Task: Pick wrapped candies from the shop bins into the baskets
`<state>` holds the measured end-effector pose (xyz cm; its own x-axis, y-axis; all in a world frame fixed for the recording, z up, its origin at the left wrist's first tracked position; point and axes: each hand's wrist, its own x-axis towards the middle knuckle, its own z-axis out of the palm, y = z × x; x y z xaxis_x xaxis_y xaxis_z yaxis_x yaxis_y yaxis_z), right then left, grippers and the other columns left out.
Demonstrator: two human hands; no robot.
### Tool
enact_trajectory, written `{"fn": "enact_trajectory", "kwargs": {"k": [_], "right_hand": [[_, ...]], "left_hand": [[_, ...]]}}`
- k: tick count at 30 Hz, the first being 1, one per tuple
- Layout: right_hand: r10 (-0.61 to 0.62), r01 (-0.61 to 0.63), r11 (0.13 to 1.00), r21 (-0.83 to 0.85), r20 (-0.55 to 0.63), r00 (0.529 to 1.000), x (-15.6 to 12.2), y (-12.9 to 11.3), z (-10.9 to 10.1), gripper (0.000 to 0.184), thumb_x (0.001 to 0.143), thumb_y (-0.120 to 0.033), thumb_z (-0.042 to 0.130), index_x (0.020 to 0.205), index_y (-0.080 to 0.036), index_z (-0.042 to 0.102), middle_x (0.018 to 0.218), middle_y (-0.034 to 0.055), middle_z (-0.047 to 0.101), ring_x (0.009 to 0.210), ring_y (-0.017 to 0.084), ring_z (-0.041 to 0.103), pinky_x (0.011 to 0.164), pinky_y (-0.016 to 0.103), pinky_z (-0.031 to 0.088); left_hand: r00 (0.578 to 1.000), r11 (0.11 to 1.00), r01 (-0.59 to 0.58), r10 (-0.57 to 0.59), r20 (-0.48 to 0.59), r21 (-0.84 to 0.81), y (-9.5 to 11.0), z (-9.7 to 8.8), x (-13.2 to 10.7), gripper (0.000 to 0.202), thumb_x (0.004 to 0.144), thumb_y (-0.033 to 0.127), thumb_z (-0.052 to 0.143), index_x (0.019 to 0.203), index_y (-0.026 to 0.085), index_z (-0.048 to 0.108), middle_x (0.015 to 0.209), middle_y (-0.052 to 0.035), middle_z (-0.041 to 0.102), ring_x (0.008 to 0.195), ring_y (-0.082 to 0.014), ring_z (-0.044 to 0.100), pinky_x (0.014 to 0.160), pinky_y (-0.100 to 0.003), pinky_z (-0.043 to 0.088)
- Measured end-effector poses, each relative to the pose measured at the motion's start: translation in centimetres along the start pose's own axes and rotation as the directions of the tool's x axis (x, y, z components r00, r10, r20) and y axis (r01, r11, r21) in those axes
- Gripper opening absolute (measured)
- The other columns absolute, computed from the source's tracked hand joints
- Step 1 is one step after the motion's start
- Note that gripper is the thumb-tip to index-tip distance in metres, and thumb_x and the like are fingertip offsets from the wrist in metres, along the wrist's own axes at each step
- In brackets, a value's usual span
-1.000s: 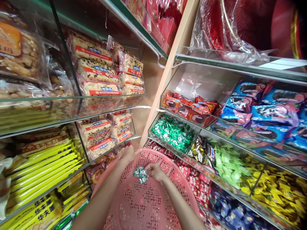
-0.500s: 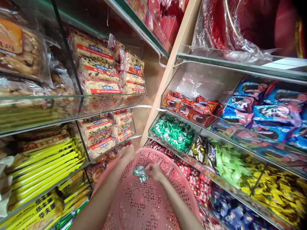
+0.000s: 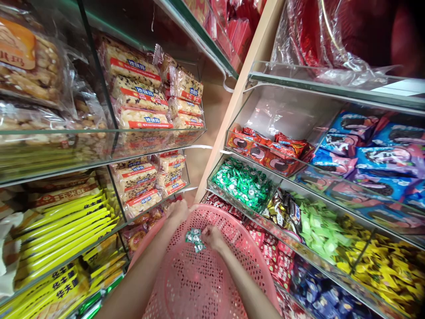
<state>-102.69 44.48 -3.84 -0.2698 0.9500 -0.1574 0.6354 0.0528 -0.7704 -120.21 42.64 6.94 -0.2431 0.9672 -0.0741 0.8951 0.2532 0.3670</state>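
Note:
A pink perforated plastic basket (image 3: pixel 199 283) is in front of me, its open top facing up. My left hand (image 3: pixel 177 212) is closed on the basket's far-left rim, its fingertips partly hidden. Inside the basket, my right hand (image 3: pixel 213 237) has its fingers pinched together at the edge of a few green-wrapped candies (image 3: pixel 195 239). Those candies rest low in the basket, by the fingertips. Beyond the basket, a clear bin holds a heap of similar green-wrapped candies (image 3: pixel 241 182).
Packaged puffed-rice bars (image 3: pixel 142 117) fill shelves on the left, above yellow snack packs (image 3: pixel 66 230). On the right, glass-fronted bins hold red packets (image 3: pixel 265 150), blue packets (image 3: pixel 388 159), light-green candies (image 3: pixel 322 223) and yellow candies (image 3: pixel 395 266). A wooden post (image 3: pixel 239 97) stands between the shelves.
The view has shifted very slightly, with the shelves looking a little nearer. Both hands stay in almost the same places, and the candies in the basket look unmoved.

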Motion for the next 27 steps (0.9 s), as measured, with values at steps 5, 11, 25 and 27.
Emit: {"fn": "enact_trajectory", "kwargs": {"k": [5,11,25,27], "right_hand": [[-0.052,0.049,0.997,-0.055,-0.051,0.997,-0.3,-1.2,-0.9,0.021,0.065,-0.024,0.064,0.053,-0.019,0.048,0.048,-0.0042,0.05,0.049,0.01,0.044,0.05,0.022,0.031],[-0.245,0.231,0.965,-0.123,-0.118,0.962,-1.8,-5.8,-5.0,0.033,0.076,-0.041,0.056,0.054,-0.019,0.044,0.05,-0.0047,0.044,0.05,0.01,0.037,0.051,0.023,0.027],[-0.499,0.001,0.605,-0.796,-0.379,0.779,-2.3,-12.8,-17.5,0.016,0.081,-0.025,0.054,0.096,-0.02,0.059,0.098,0.0085,0.057,0.089,0.021,0.054,0.062,0.026,0.035],[-0.479,-0.04,0.573,-0.819,-0.374,0.794,-1.9,-12.4,-17.7,0.021,0.081,-0.027,0.055,0.101,-0.019,0.058,0.102,0.0096,0.055,0.091,0.023,0.053,0.064,0.028,0.037]], "left_hand": [[1.0,1.0,0.006,-0.006,-0.007,0.003,-0.1,0.2,0.1,0.067,0.077,0.069,0.032,0.092,0.013,0.066,0.104,-0.0192,0.067,0.1,-0.035,0.061,0.08,-0.04,0.047],[1.0,1.0,0.015,-0.015,0.005,0.01,-0.3,0.5,0.3,0.07,0.077,0.071,0.03,0.097,0.015,0.066,0.105,-0.0186,0.067,0.1,-0.0335,0.061,0.081,-0.038,0.046],[1.0,1.0,0.018,-0.018,0.009,-0.011,-0.4,0.2,0.6,0.07,0.077,0.071,0.028,0.092,0.016,0.068,0.105,-0.0179,0.067,0.101,-0.0346,0.061,0.079,-0.04,0.047],[1.0,1.0,0.019,-0.019,0.01,-0.017,-0.5,0.2,0.6,0.069,0.076,0.071,0.029,0.091,0.016,0.068,0.105,-0.0184,0.067,0.101,-0.0348,0.061,0.079,-0.041,0.047]]}}
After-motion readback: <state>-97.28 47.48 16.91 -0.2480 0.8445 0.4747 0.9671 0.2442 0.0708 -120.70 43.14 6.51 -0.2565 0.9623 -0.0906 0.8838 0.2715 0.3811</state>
